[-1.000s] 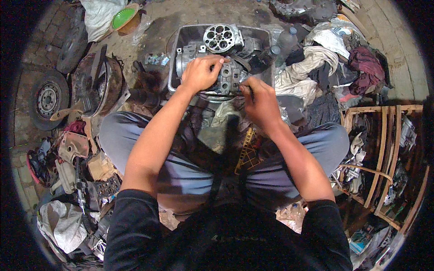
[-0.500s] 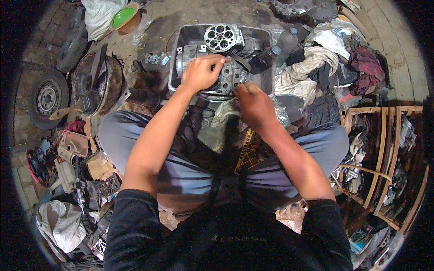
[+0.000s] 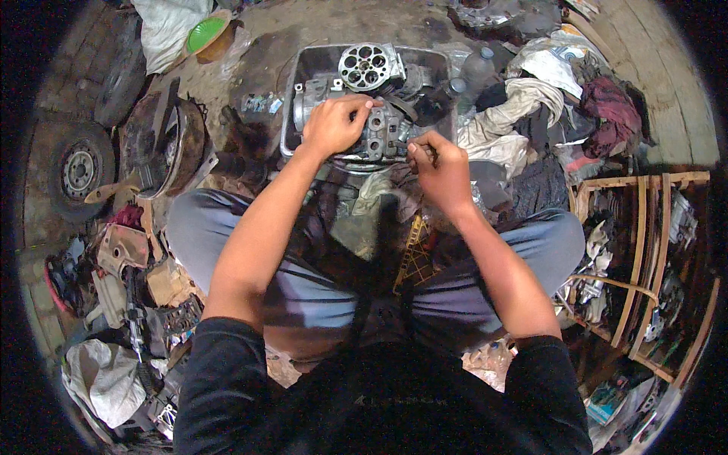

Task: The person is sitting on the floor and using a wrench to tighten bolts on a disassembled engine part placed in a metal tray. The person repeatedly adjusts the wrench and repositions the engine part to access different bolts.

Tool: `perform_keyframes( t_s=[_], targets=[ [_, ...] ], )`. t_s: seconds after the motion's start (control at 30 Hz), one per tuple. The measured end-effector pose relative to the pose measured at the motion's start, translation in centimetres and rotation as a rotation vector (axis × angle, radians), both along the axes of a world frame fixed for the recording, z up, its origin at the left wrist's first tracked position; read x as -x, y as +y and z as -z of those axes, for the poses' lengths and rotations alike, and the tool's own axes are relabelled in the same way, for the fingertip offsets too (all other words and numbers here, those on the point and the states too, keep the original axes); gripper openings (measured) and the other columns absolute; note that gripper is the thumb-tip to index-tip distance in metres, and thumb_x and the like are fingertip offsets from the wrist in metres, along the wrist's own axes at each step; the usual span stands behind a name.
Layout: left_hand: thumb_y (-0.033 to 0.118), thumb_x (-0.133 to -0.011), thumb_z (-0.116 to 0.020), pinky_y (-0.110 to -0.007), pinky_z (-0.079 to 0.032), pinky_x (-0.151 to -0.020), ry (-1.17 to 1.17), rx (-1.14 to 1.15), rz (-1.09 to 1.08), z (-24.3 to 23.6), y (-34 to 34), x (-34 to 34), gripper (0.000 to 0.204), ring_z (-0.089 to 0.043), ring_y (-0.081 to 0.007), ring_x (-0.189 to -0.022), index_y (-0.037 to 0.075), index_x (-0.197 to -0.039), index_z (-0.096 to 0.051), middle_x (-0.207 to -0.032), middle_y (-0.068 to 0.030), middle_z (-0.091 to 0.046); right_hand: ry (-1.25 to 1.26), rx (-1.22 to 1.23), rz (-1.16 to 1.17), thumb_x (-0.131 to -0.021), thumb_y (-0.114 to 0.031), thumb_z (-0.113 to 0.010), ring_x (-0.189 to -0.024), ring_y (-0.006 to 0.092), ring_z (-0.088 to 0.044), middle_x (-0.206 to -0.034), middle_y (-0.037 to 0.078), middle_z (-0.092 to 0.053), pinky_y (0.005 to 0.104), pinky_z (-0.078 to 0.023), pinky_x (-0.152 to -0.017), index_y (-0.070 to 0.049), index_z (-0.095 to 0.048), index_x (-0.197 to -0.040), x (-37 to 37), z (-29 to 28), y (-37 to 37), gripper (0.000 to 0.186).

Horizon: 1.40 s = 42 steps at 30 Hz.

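A grey tub [image 3: 443, 106] holds greasy metal machine parts, among them a round disc with several holes [image 3: 365, 67] at the back and a block with round holes [image 3: 376, 129] at the front. My left hand [image 3: 334, 129] rests closed on the block's left part, fingers curled over it. My right hand [image 3: 438, 163] is beside the block's right end, thumb and fingers pinched; what they hold, if anything, is too small to make out.
Rags [image 3: 512, 121] and plastic bottles [image 3: 476, 70] lie right of the tub. A wheel [image 3: 80, 171], scrap parts [image 3: 121, 243] and a green bowl [image 3: 206, 32] are at left. A wooden rack [image 3: 644, 258] stands at right. A yellow grid piece [image 3: 413, 258] lies between my legs.
My right hand dipped down and leftward along the block half a second ago; now it is farther right, its pinched fingers showing. My left hand stays about where it was.
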<state>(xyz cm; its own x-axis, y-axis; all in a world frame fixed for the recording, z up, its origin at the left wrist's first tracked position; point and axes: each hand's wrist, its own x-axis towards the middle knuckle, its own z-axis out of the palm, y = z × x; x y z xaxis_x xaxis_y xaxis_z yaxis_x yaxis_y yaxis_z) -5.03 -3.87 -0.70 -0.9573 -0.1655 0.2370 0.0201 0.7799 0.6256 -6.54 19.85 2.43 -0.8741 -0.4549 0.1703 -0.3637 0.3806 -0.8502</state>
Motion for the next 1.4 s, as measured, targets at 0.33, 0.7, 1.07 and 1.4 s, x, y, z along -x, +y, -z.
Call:
perform_keyframes(
  t_s=[0.33, 0.7, 1.07, 1.4],
  targets=[
    [0.037, -0.105, -0.054, -0.044, -0.058, -0.089, 0.045, 0.022, 0.011, 0.8, -0.3, 0.2, 0.031, -0.073, -0.0328, -0.103, 0.023, -0.109, -0.081, -0.112, -0.0054, -0.077, 0.225, -0.336, -0.152, -0.091, -0.006, -0.067, -0.096, 0.0444, -0.068, -0.097, 0.022, -0.070, 0.0536, -0.053, -0.083, -0.002, -0.066, -0.101, -1.7, -0.7, -1.3, 0.011],
    [0.038, -0.104, -0.055, -0.045, -0.058, -0.090, 0.011, 0.008, 0.002, 0.5, -0.2, 0.2, 0.030, -0.072, -0.0326, -0.104, 0.025, -0.110, -0.081, -0.113, -0.0058, -0.077, -0.594, 0.206, 0.063, -0.097, -0.009, -0.067, -0.070, 0.0227, -0.070, -0.081, 0.018, -0.073, 0.0393, -0.052, -0.066, 0.002, -0.069, -0.095, 2.3, -0.3, 0.2, 0.012],
    [0.042, -0.101, -0.057, -0.047, -0.058, -0.089, 0.056, 0.014, -0.019, 1.8, -0.7, 0.4, 0.034, -0.073, -0.0341, -0.099, 0.019, -0.107, -0.081, -0.110, -0.0071, -0.078, 0.063, -0.124, -0.056, -0.094, -0.007, -0.068, -0.083, 0.0484, -0.068, -0.086, 0.026, -0.069, 0.0464, -0.051, -0.070, 0.003, -0.064, -0.093, -0.8, -3.1, -0.9, 0.011],
    [0.040, -0.100, -0.057, -0.051, -0.058, -0.089, -0.003, 0.002, -0.035, 0.3, 0.1, 0.3, 0.033, -0.073, -0.0377, -0.099, 0.016, -0.105, -0.080, -0.107, -0.0118, -0.077, 0.210, -0.212, -0.032, -0.098, -0.008, -0.066, -0.069, 0.0299, -0.066, -0.078, 0.020, -0.068, 0.0397, -0.050, -0.066, 0.002, -0.065, -0.094, -0.4, -2.3, -0.7, 0.010]
  ],
)
